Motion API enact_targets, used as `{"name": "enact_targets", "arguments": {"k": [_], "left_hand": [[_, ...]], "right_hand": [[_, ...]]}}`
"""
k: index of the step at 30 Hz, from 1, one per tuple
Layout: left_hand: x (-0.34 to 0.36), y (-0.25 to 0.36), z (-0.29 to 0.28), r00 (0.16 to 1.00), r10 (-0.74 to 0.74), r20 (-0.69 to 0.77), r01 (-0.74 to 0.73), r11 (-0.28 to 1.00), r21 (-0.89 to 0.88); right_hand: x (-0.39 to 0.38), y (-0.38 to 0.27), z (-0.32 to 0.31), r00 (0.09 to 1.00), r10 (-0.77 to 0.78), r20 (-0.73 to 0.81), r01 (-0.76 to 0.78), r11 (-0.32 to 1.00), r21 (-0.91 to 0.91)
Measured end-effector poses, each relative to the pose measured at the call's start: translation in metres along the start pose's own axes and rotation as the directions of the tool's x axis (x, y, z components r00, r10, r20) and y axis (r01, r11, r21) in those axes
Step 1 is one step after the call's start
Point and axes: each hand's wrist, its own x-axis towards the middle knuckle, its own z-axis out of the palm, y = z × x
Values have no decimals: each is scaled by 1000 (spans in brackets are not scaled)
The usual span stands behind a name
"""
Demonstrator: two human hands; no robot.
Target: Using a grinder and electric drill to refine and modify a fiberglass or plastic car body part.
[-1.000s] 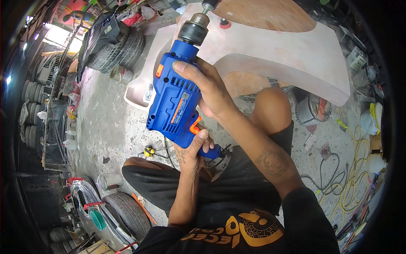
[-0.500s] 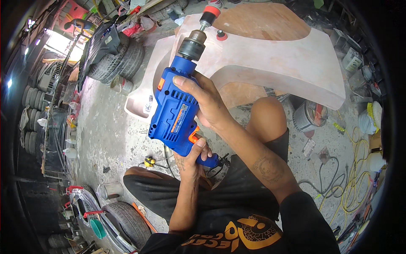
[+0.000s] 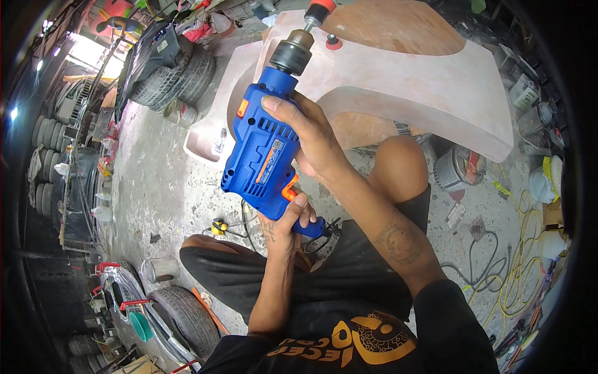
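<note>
A blue power drill [image 3: 258, 149] with orange accents is held up before me, its black chuck [image 3: 291, 56] pointing away. Fitted in the chuck is a metal shank with a red and black round attachment [image 3: 320, 11], partly cut off by the top of the picture. My left hand [image 3: 285, 219] is closed round the drill's handle, just below the orange trigger [image 3: 291, 187]. My right hand [image 3: 314, 134] grips the drill's body from the right, its thumb lying across the top. Beyond the drill lies a large pale curved panel [image 3: 398, 71], with a small red and black disc piece [image 3: 334, 42] on it.
Tyres [image 3: 180, 75] stand at the far left, next to an open can [image 3: 180, 112]. Another tyre [image 3: 185, 321] lies at the lower left. To the right are a bucket [image 3: 460, 168] and a coiled yellow cord [image 3: 529, 249]. A yellow plug [image 3: 218, 227] rests on the concrete floor.
The whole view has shifted slightly, so the drill, panel and floor items sit a little higher in the picture. Both hands keep the same hold on the drill.
</note>
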Motion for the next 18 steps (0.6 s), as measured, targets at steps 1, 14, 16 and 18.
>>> {"name": "enact_targets", "arguments": {"k": [1, 14, 16, 18], "left_hand": [[0, -1, -1, 1000, -2, -4, 2, 1000, 1], [0, -1, -11, 998, 2, 63, 1, 999, -39], [0, -4, -8, 999, -20, 42, 21, 999, -42], [0, -3, -5, 1000, 21, 14, -20, 998, -60]], "right_hand": [[0, 0, 0, 1000, 5, -1, -5, 1000, -2], [-2, -1, 2, 999, -17, -30, 18, 999, 33], [-1, 0, -2, 998, -64, -19, 64, 998, -12], [-3, -3, 3, 998, -64, -25, 64, 998, -5]]}}
